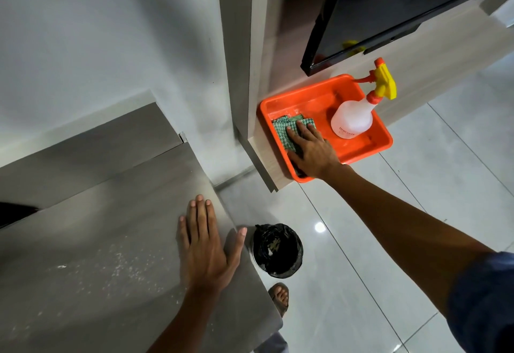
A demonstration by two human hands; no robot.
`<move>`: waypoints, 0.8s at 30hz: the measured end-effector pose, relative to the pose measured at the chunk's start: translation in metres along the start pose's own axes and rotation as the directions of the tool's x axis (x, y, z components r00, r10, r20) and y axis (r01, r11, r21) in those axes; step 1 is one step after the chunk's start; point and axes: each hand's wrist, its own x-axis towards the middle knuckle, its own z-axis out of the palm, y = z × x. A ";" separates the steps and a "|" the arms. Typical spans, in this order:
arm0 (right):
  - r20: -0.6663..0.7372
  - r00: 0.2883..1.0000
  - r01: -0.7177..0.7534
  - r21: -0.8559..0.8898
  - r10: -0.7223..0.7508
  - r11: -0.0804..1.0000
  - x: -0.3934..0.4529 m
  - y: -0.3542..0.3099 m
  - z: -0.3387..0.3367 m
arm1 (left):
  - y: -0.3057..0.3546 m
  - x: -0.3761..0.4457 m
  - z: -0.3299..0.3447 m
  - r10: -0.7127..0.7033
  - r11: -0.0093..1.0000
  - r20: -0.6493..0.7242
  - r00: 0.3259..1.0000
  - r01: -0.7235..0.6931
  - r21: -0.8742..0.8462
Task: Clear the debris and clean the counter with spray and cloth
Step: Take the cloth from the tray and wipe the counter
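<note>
My right hand (313,151) lies with fingers spread on a folded green checked cloth (283,128) in the near-left part of an orange tray (370,144); I cannot tell if the thumb grips the cloth. A white spray bottle (351,117) with a yellow and orange trigger stands upright in the tray's right half. My left hand (205,244) rests flat, fingers apart, on the grey counter (111,213) near its right edge. Fine white crumbs and dust (116,266) are scattered over the counter left of that hand.
The tray sits on a light wooden shelf (267,169) below a black wall-mounted screen (389,10). A small bin with a black liner (278,249) stands on the glossy tiled floor (417,185) beside the counter's corner. My sandalled foot (279,295) is just below the bin.
</note>
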 end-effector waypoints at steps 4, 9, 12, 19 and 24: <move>-0.080 0.996 -0.039 0.022 0.041 0.999 -0.001 -0.009 -0.001 | -0.001 0.000 0.004 0.001 1.000 -0.007 1.000 -0.001 -0.005; -0.206 0.963 -0.091 0.354 0.173 0.931 -0.004 -0.014 -0.010 | 0.001 0.000 0.000 0.000 1.000 -0.005 1.000 0.000 -0.013; -0.089 0.948 -0.097 0.834 0.307 0.543 -0.014 -0.012 -0.018 | 0.003 0.000 -0.004 0.006 0.999 0.003 1.000 -0.006 -0.038; -0.106 0.983 0.143 0.952 0.147 -0.270 -0.073 -0.028 -0.037 | -0.002 -0.003 -0.017 0.019 0.966 0.006 1.000 -0.017 -0.257; -0.157 0.985 0.170 0.918 0.065 -0.360 -0.117 -0.082 -0.040 | -0.053 -0.022 -0.033 -0.011 0.968 -0.069 0.998 -0.007 -0.249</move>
